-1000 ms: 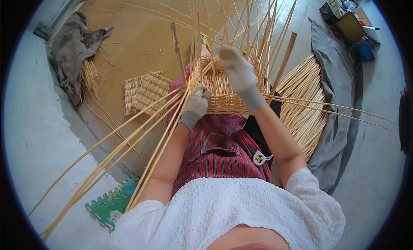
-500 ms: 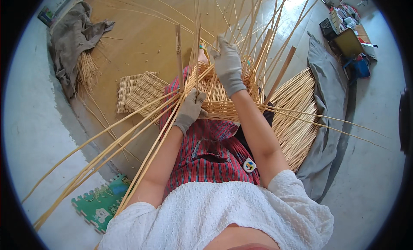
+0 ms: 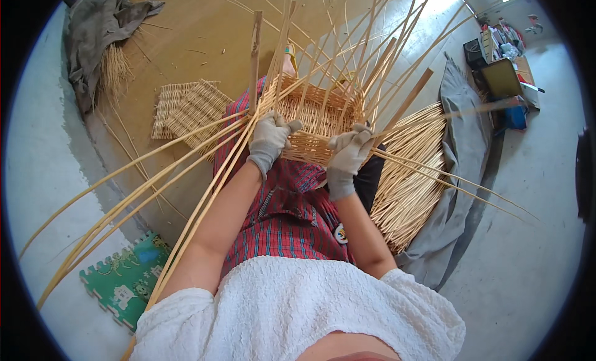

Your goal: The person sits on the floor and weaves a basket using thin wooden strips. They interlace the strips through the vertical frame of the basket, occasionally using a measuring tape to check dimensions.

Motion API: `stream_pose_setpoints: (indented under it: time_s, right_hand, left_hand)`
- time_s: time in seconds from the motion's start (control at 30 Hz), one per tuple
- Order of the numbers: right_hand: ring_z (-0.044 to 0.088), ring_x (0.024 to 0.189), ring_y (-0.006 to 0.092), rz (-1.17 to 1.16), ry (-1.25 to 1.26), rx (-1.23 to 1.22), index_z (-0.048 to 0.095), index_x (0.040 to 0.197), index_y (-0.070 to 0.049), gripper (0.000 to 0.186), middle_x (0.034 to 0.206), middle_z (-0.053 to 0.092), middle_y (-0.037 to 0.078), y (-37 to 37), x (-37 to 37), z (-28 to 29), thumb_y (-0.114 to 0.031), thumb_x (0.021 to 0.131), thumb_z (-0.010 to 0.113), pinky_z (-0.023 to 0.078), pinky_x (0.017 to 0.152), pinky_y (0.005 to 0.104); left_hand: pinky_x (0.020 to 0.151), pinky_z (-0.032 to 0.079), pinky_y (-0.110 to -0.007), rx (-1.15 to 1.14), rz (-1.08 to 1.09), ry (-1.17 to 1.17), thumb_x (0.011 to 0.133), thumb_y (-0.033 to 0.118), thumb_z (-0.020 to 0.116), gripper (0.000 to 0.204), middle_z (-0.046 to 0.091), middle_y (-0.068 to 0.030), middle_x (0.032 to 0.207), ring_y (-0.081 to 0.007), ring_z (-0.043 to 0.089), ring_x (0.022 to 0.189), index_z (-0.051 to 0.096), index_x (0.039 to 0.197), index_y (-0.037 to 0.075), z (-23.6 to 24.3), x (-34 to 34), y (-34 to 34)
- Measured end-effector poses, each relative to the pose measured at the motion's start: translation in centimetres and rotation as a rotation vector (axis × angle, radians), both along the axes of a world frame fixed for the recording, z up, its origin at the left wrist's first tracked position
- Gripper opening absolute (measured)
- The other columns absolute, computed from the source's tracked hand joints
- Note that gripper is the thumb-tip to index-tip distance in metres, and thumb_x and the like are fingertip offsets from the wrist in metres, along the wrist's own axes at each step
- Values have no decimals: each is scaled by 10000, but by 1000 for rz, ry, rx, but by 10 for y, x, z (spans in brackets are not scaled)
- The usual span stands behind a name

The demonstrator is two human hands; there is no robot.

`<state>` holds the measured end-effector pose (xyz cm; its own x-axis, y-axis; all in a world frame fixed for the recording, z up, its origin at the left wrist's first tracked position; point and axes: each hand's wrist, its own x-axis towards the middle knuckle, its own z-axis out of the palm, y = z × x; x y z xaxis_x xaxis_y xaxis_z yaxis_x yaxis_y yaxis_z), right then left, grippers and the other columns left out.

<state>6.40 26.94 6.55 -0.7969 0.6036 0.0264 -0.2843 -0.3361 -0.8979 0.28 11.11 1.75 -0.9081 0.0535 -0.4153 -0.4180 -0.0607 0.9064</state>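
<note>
The left hand (image 3: 270, 138), gloved, is closed on the near left corner of one basket (image 3: 305, 151); the right hand (image 3: 349, 152), gloved too, grips one blurred cane (image 3: 490, 106) at the near right corner. The basket sits over the lap, between both hands. Two panels (image 3: 202, 117) overlap at left, one pile (image 3: 415, 190) lies right, and two grey cloths (image 3: 467, 143) lie farther out, one each side.

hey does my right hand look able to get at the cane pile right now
Probably yes: the cane pile lies right of your right hand, mostly uncovered, though strands from the basket cross it and the hand seems to hold one.
</note>
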Motion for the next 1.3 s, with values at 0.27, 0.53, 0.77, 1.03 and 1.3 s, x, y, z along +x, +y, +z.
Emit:
stream_pose_setpoints:
  time_s: [0.27,0.53,0.77,1.03,1.3]
  right_hand:
    - [706,1002,275,37,-78,-8,505,1219,-130,166,1014,702,130,57,33,-1,-176,1067,553,579,944,431]
    - [693,1058,205,123,-283,343,497,1337,-123,301,1174,695,115,84,25,31,-97,1041,551,567,824,300]
    - [707,931,183,104,-64,930,307,1562,-117,603,993,721,107,71,-46,51,-21,997,497,550,797,280]
    - [703,699,197,49,-225,194,518,1050,-49,196,777,657,79,106,52,20,-237,1097,489,525,521,304]
    - [729,811,197,-139,-130,346,559,1119,-19,159,990,716,143,158,73,25,-77,998,645,570,553,257]
  left_hand:
    - [508,552,-290,77,205,269,994,270,694,385,683,-90,906,-147,702,649,528,1289,85,45,24,15]
    - [486,545,-315,-243,-633,79,1061,389,544,386,685,-125,716,-188,680,527,638,1037,16,33,10,50]
    - [491,543,-302,-290,-495,-47,1059,477,512,474,679,-79,641,-154,684,533,660,983,33,34,14,57]
    - [678,546,-338,-483,-353,446,874,377,823,454,704,-84,818,-173,666,668,636,1114,40,51,-15,65]
    - [620,544,-326,-293,-42,745,980,208,695,382,715,-85,883,-131,622,609,565,1306,56,48,-11,78]
